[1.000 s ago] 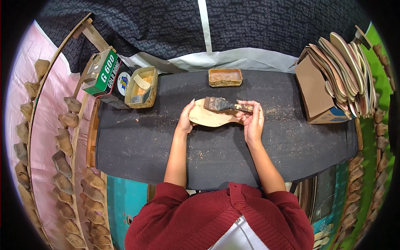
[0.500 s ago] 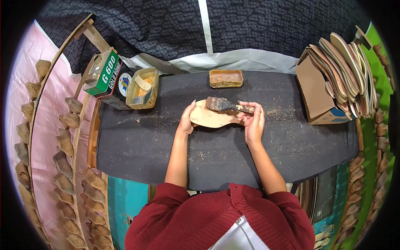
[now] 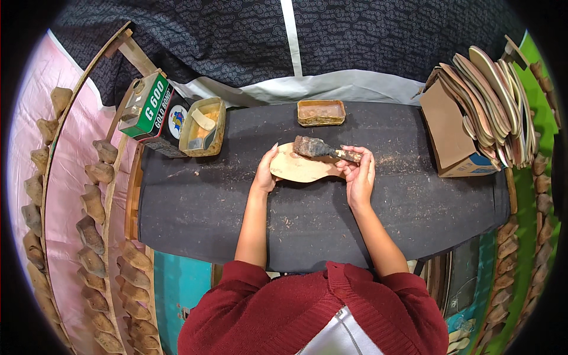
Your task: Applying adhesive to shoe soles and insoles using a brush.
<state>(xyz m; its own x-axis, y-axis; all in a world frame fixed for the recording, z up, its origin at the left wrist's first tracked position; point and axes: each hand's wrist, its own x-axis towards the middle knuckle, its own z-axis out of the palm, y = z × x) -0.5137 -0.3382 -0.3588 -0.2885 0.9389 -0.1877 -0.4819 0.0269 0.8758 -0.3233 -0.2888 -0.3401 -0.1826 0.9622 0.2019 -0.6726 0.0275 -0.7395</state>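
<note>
A tan shoe insole point(image 3: 293, 168) is held above the dark table, its wide end in my left hand point(image 3: 265, 170), whose fingers close round the edge. My right hand point(image 3: 359, 174) grips the handle of a worn paintbrush point(image 3: 315, 147) with a dark, caked head. The brush head lies over the insole's far edge; whether it touches the surface is hard to tell. My right fingers are also close to the insole's narrow end, which is partly hidden behind them.
A shallow tray point(image 3: 320, 112) stands at the table's far side. Left of it are a plastic tub point(image 3: 218, 126) with scraps and a green metal can point(image 3: 139, 112). At right, a cardboard box point(image 3: 451, 127) holds many soles. Racks of wooden shoe lasts point(image 3: 90, 234) flank the black-covered table point(image 3: 219, 222).
The brush head has tilted and shifted slightly to the right over the insole. Both hands keep nearly the same places and holds.
</note>
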